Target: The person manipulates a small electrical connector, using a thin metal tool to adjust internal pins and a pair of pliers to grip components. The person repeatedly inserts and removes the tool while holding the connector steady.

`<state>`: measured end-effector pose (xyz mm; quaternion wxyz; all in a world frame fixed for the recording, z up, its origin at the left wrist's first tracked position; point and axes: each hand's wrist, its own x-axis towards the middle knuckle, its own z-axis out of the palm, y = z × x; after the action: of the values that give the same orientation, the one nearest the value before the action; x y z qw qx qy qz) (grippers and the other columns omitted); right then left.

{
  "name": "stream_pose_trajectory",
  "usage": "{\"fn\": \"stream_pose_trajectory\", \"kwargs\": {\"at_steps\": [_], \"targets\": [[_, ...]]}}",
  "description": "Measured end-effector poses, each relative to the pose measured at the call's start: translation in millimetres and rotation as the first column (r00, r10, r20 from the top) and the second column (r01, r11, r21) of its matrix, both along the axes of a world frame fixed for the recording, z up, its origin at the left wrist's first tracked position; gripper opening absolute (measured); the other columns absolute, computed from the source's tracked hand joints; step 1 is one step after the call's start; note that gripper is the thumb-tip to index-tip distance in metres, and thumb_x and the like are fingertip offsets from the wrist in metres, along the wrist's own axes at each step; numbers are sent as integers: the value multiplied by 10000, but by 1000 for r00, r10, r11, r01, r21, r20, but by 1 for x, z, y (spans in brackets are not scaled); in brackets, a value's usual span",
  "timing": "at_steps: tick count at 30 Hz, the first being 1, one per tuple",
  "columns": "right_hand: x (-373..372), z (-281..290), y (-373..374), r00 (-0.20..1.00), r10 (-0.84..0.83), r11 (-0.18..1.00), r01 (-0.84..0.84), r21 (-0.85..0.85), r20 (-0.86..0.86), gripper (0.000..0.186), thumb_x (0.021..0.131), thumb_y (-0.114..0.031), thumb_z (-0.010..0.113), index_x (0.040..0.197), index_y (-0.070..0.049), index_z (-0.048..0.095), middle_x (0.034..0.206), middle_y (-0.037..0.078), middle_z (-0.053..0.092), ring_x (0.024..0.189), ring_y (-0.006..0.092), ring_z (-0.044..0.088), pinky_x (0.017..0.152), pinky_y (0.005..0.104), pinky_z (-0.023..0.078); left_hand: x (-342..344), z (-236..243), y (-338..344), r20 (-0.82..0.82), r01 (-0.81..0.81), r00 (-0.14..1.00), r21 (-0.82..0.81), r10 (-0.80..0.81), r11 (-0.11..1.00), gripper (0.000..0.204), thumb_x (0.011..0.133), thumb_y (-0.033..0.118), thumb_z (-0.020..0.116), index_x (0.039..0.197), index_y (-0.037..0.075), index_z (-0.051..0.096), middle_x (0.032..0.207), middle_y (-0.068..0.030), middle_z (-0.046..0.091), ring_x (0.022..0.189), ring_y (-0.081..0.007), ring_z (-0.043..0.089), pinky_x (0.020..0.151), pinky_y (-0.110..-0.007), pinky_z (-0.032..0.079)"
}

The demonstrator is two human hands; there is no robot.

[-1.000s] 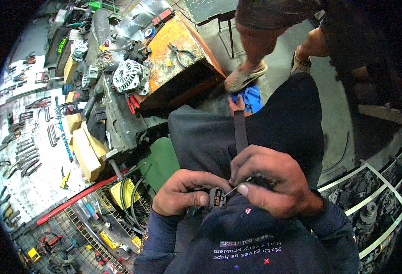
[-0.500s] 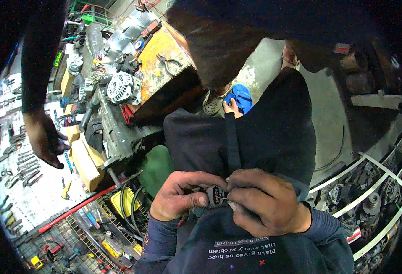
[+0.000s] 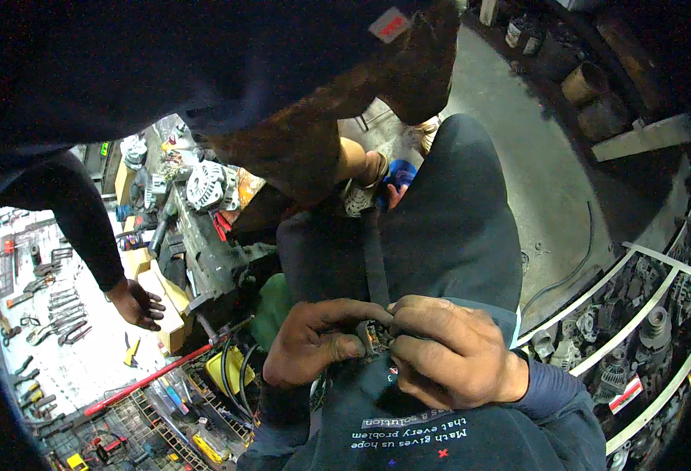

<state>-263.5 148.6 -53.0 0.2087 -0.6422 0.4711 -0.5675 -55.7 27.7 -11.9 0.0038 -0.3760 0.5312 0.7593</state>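
In my lap, my left hand (image 3: 318,341) pinches a small dark part (image 3: 375,334) with brassy bits on it between thumb and fingers. My right hand (image 3: 455,349) is closed, its fingertips pressed together right beside that part. What those fingertips hold, if anything, is too small and hidden to name. Both hands meet over my dark apron (image 3: 416,392), which has lettering on it. The fingers cover much of the part, so its exact kind does not show.
Another person leans across from above; their hand (image 3: 136,304) hangs by a cardboard box (image 3: 166,302) at the left. A silvery alternator (image 3: 208,187) sits on the cluttered bench. Wrenches (image 3: 67,310) lie on a white surface. Racks of used parts (image 3: 612,369) stand at the right.
The other person has leaned further in, covering much of the bench, and their hand has moved right and down. My hands stay together; the small part is now more covered by my fingers.
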Motion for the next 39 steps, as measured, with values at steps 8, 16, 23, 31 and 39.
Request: {"fn": "stream_pose_trajectory", "kwargs": {"at_steps": [8,16,23,31,39], "targets": [[-5,-7,9,973,-211,965,191,-180,-99,300,693,-139,742,943,21,701,1088,209,701,979,348,730,753,398,628,-28,10,6,-18,-15,1000,-15,15,1000,465,934,239,789,1293,-36,682,1147,-92,732,1049,-136,674,936,-283,534],[-15,-17,10,943,-325,924,301,-234,-68,241,710,-118,779,884,25,693,1059,199,674,1014,397,727,786,452,636,-52,-3,5,-129,-58,990,-21,55,998,516,915,253,825,1291,-65,671,1175,-103,728,1073,-145,674,971,-297,531],[-25,-21,6,916,-400,896,392,-210,6,310,709,-10,780,989,23,650,1020,174,651,978,418,746,736,433,641,-76,-2,1,-95,-97,991,-29,94,995,530,923,244,817,1318,-69,652,1213,-115,725,1093,-151,674,981,-297,524],[-36,-18,11,893,-449,875,434,-213,-25,288,705,-93,803,936,21,673,1024,178,673,1006,393,738,800,428,643,-90,0,-2,-112,-30,993,-28,26,999,500,936,222,798,1316,-72,657,1223,-116,721,1118,-163,667,1017,-308,510],[-45,-21,16,881,-473,859,452,-238,-34,282,724,7,770,970,29,633,1017,167,642,978,413,748,768,446,661,-102,-8,6,-142,-69,987,3,69,998,473,940,161,791,1326,-71,646,1216,-102,722,1115,-156,667,1019,-312,514]]}}
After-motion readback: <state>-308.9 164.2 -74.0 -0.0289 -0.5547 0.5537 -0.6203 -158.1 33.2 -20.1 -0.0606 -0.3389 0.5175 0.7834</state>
